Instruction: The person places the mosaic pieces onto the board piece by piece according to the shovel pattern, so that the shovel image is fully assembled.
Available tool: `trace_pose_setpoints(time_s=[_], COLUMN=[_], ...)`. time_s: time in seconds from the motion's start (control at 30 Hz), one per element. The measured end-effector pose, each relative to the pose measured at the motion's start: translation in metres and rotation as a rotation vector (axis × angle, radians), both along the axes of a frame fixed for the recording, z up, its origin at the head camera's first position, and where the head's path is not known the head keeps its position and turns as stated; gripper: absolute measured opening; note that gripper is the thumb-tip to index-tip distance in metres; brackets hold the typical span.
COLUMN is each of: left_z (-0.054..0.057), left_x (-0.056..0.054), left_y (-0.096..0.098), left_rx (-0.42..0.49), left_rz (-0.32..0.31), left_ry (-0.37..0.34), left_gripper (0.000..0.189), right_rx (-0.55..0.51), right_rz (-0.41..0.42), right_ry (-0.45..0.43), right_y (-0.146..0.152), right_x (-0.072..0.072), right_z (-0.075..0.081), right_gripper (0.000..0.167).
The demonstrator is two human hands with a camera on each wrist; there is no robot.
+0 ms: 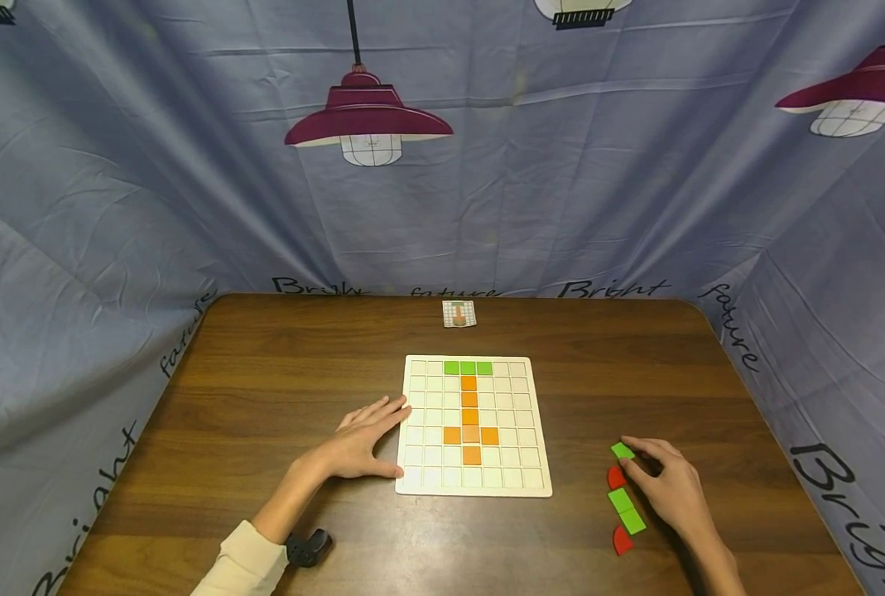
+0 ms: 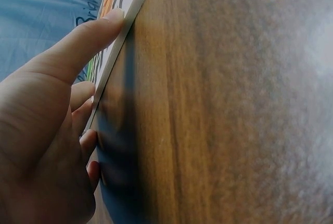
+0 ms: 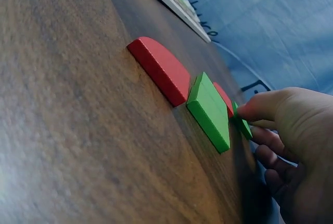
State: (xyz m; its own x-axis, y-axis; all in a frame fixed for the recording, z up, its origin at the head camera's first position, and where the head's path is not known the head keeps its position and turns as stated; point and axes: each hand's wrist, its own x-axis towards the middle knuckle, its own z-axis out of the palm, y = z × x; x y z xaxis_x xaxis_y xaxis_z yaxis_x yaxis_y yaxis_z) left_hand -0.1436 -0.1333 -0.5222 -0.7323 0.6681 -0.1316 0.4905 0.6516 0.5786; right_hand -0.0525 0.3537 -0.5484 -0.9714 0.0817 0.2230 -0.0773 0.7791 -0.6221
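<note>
A white gridded board lies mid-table, with a row of green squares near its far edge and several orange squares below them. My left hand rests against the board's left edge, fingers and thumb spread; in the left wrist view the thumb lies on the rim. To the right, my right hand pinches a green square tile between thumb and index finger, at the far end of a line of pieces. Nearer along it lie a red quarter-round piece, two green tiles and another red quarter-round.
A small pattern card lies at the table's far edge, behind the board. A black device sits by the left wrist. Blue-grey curtains printed with lamps hang around the wooden table.
</note>
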Motion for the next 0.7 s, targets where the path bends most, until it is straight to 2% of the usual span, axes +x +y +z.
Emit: trace_pose_setpoints(time_s=[0.37,0.7], left_z=[0.0011,0.0004], left_x=[0.0004,-0.0001], left_y=[0.0009,-0.0004], left_rx=[-0.006,-0.007], left_rz=[0.006,0.003], left_ry=[-0.008,-0.003], left_gripper=[0.093,0.093], right_rx=[0.028,0.031], right_rz=[-0.013,-0.013], right_ry=[-0.035,-0.004], right_y=[0.0012,-0.0008], right_x=[0.0002,-0.0002], right_z=[0.0018,0.0065], right_gripper=[0.038,0.038])
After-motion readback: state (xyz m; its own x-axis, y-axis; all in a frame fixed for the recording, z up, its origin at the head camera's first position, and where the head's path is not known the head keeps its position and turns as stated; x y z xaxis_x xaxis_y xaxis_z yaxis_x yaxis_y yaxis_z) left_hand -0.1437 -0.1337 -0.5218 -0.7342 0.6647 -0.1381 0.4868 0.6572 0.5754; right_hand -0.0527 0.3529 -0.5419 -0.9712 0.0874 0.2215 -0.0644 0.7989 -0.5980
